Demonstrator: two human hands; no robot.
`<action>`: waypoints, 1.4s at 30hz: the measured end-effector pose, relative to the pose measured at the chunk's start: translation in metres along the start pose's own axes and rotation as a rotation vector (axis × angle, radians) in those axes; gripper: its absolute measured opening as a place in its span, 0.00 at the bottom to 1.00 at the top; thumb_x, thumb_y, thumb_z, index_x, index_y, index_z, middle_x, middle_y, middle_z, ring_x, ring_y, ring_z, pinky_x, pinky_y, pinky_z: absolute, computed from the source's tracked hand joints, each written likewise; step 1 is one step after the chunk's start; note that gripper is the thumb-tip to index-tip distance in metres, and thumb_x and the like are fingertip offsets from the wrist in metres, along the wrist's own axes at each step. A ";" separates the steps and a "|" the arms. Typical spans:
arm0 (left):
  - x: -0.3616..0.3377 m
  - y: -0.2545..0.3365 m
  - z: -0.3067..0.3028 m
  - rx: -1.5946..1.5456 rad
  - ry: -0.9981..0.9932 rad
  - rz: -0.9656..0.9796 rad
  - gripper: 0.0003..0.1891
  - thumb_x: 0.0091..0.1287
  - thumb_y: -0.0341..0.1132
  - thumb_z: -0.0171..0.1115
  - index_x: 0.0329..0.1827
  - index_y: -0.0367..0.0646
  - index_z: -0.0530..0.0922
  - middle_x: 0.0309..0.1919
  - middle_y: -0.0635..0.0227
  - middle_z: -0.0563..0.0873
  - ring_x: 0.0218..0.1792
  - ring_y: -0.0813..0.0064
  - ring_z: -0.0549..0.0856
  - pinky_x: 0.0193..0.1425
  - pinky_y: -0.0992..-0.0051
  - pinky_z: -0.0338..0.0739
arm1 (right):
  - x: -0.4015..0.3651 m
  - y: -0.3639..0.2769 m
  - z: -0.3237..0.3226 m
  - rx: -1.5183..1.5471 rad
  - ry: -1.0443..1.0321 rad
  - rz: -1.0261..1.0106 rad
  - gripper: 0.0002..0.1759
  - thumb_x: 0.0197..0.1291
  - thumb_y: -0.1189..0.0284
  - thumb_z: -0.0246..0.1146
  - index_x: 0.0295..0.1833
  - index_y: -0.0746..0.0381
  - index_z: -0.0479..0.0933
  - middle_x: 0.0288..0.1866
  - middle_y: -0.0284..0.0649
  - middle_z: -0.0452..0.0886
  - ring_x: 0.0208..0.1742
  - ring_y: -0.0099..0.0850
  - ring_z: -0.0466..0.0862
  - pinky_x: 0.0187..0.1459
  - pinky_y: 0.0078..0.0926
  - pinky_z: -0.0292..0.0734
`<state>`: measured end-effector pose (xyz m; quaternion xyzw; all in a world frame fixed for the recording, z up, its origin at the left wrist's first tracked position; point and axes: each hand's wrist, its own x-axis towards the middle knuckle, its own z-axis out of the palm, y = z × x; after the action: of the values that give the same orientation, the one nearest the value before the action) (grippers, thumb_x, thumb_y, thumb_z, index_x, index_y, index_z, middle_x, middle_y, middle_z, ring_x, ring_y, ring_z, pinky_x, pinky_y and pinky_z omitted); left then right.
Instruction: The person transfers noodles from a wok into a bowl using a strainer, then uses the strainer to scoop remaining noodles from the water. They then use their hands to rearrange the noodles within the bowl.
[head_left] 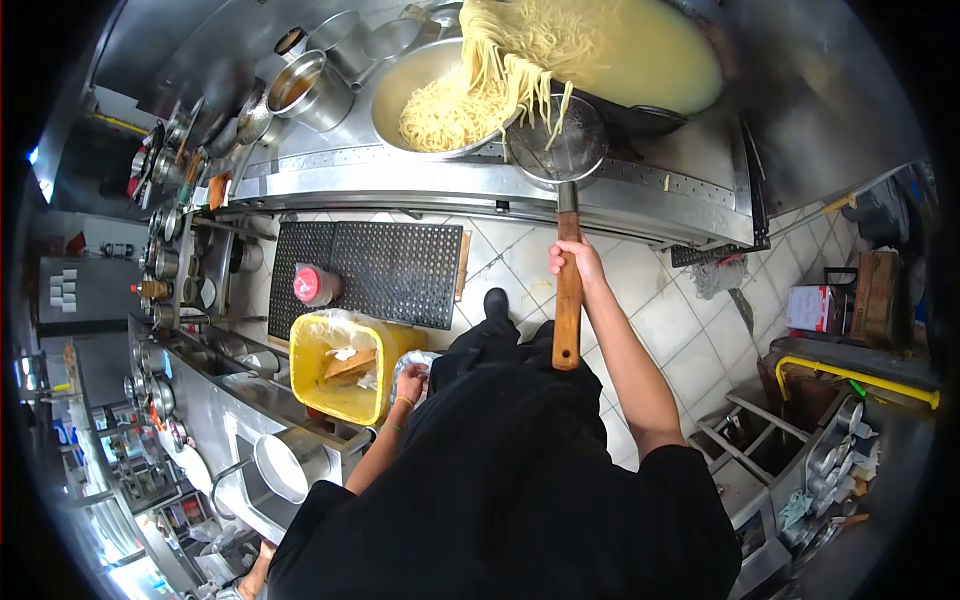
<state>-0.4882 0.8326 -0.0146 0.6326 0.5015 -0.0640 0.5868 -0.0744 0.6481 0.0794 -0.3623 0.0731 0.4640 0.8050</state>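
My right hand (578, 262) is closed round the wooden handle of a mesh strainer (557, 140). The strainer's round mesh is over the front edge of the stove, and a few noodle strands hang onto it. Noodles (500, 80) stretch between a wok of cloudy liquid (670, 60) and a metal bowl (383, 105) that holds a heap of noodles. Low at my left side, my left hand (410, 382) has curled fingers against a pale cloth or bag (420, 360), beside the yellow bin; its grip is partly hidden.
A yellow bin (300, 370) with a liner stands at my left. Behind it lie a black perforated mat (390, 270) and a red-lidded container (310, 285). Metal pots (325, 100) stand left of the bowl. Another person's arm (258, 572) shows at the lower left.
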 end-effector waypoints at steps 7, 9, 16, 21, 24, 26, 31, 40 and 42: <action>-0.016 -0.028 0.005 0.074 0.083 0.037 0.14 0.49 0.21 0.50 0.39 0.36 0.77 0.25 0.64 0.81 0.23 0.78 0.78 0.27 0.78 0.72 | -0.037 -0.014 -0.029 0.122 -0.225 0.087 0.13 0.59 0.77 0.49 0.50 0.58 0.60 0.27 0.36 0.69 0.20 0.20 0.67 0.24 0.21 0.67; -0.017 -0.031 0.005 0.122 0.070 0.017 0.14 0.49 0.20 0.50 0.39 0.36 0.77 0.24 0.64 0.81 0.23 0.78 0.78 0.27 0.78 0.72 | -0.054 -0.018 -0.030 0.082 -0.244 0.092 0.14 0.59 0.76 0.49 0.51 0.58 0.60 0.27 0.36 0.69 0.20 0.20 0.67 0.24 0.21 0.66; -0.001 -0.032 0.026 0.108 0.125 0.050 0.13 0.50 0.21 0.50 0.38 0.37 0.78 0.25 0.64 0.82 0.26 0.78 0.79 0.31 0.78 0.74 | -0.118 -0.052 -0.006 0.035 -0.192 0.209 0.17 0.60 0.77 0.48 0.55 0.56 0.60 0.28 0.38 0.68 0.19 0.21 0.66 0.19 0.21 0.65; 0.032 -0.055 0.041 0.022 0.040 -0.002 0.11 0.51 0.30 0.61 0.37 0.36 0.79 0.28 0.63 0.84 0.29 0.76 0.81 0.35 0.76 0.75 | -0.142 -0.087 0.022 0.036 -0.187 0.323 0.17 0.59 0.78 0.49 0.55 0.56 0.60 0.27 0.39 0.69 0.18 0.22 0.67 0.19 0.21 0.65; 0.070 -0.093 0.042 -0.012 -0.010 0.019 0.14 0.48 0.34 0.65 0.37 0.37 0.80 0.28 0.60 0.84 0.29 0.72 0.82 0.36 0.73 0.75 | -0.127 -0.098 0.038 0.087 -0.157 0.415 0.19 0.60 0.78 0.48 0.57 0.56 0.59 0.27 0.38 0.69 0.18 0.21 0.67 0.19 0.20 0.65; 0.079 -0.087 0.039 0.008 -0.009 0.004 0.13 0.49 0.32 0.62 0.37 0.37 0.80 0.28 0.59 0.84 0.29 0.72 0.82 0.35 0.73 0.75 | -0.120 -0.101 0.061 0.083 -0.144 0.434 0.19 0.60 0.78 0.48 0.57 0.56 0.59 0.27 0.38 0.69 0.18 0.21 0.67 0.19 0.20 0.65; 0.097 -0.039 0.019 -0.105 -0.046 -0.129 0.14 0.49 0.24 0.50 0.39 0.38 0.77 0.24 0.64 0.81 0.21 0.75 0.78 0.23 0.75 0.72 | -0.127 -0.123 0.142 -0.075 -0.074 0.432 0.20 0.60 0.78 0.48 0.58 0.56 0.59 0.27 0.39 0.69 0.18 0.22 0.67 0.19 0.21 0.65; 0.163 -0.018 -0.002 -0.190 -0.136 -0.107 0.10 0.52 0.22 0.46 0.34 0.39 0.75 0.20 0.70 0.77 0.16 0.78 0.74 0.17 0.77 0.66 | -0.114 -0.187 0.240 -0.449 0.279 0.292 0.02 0.59 0.75 0.51 0.36 0.57 0.65 0.23 0.37 0.68 0.11 0.21 0.62 0.12 0.19 0.58; 0.168 0.020 -0.014 -0.181 -0.199 -0.195 0.13 0.51 0.21 0.42 0.35 0.39 0.76 0.21 0.68 0.78 0.17 0.77 0.75 0.16 0.77 0.66 | -0.072 -0.214 0.224 -0.605 0.198 0.203 0.03 0.58 0.74 0.52 0.36 0.57 0.65 0.21 0.35 0.67 0.10 0.21 0.62 0.11 0.19 0.59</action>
<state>-0.3993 0.9421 -0.1091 0.5162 0.5034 -0.1377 0.6791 0.0075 0.6781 0.3849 -0.6191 0.0453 0.5051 0.5996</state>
